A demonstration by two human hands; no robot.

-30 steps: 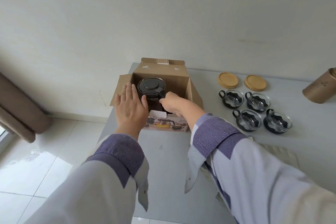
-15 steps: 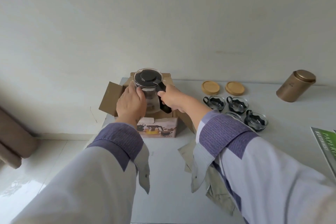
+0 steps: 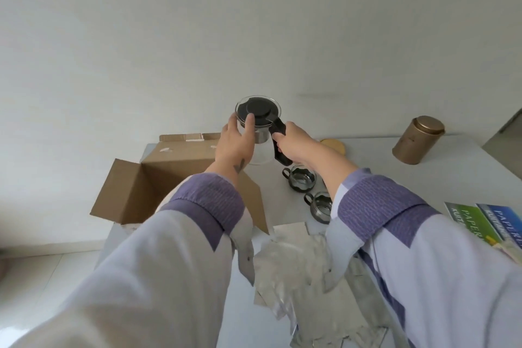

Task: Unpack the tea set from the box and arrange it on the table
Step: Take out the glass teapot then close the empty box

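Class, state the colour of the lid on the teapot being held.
Black; the teapot lid shows clearly in the head view.

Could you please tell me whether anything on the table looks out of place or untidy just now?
Crumpled clear wrapping lies loose on the table beside the open box. Nothing looks spilled or broken.

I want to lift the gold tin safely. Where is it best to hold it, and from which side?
Grip the gold tin around its round side wall, below the lid, probably coming from the near side: it stands upright and apart at the table's far right, with nothing close around it.
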